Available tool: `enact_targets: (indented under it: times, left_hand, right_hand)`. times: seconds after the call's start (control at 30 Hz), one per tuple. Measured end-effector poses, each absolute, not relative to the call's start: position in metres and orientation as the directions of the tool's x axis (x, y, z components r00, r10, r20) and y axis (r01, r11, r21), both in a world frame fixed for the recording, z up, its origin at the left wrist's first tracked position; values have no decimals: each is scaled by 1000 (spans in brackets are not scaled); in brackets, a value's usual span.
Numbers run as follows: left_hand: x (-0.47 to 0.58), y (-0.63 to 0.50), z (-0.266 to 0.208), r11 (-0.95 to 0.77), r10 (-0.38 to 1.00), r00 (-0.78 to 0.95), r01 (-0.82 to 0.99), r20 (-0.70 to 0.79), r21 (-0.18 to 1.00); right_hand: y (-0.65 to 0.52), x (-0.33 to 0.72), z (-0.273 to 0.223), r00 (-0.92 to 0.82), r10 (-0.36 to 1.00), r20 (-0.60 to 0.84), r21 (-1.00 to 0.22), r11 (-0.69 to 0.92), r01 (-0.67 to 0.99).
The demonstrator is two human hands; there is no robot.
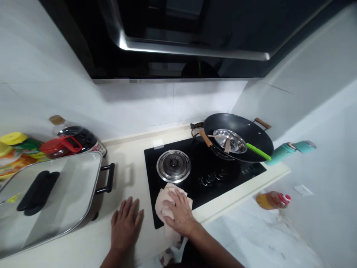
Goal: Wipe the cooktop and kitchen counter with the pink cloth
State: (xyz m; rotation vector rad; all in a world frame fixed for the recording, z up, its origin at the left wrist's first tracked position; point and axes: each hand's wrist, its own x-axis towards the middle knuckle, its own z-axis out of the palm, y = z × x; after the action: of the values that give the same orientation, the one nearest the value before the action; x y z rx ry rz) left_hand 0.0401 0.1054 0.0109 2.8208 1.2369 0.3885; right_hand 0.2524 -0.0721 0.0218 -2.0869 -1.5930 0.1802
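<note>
My right hand [180,213] presses down on a pale pink cloth [161,204], with its fingers and thumb over the folds. The cloth rests on the front left part of a black glass gas stove [199,199] and hangs over the counter edge. Just behind it is the left burner [173,166] with its round metal ring. My left hand [126,223] lies flat on the cream countertop [147,243], left of the stove, fingers spread and holding nothing.
A black wok [237,124] on the right burner holds a metal bowl [237,140] and a green-handled utensil [258,151]. At left stands a lidded electric pan [80,193], with bottles behind. A range hood [178,67] hangs above. An oil bottle [270,200] stands lower right.
</note>
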Motion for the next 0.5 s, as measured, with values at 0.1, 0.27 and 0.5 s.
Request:
enact_targets:
  times: [0.1, 0.27, 0.5]
  left_hand:
    - [40, 106, 11, -686, 726, 656, 714, 209, 139]
    - [42, 108, 11, -671, 741, 647, 727, 179, 149]
    - [44, 107, 16, -673, 739, 656, 730, 150, 123]
  right_hand:
    - [-123, 288, 10, 411, 867, 282, -409, -279, 869]
    - [-220, 386, -12, 714, 625, 314, -327, -635, 700]
    - [-279, 535, 18, 999, 33, 42, -348, -937, 46]
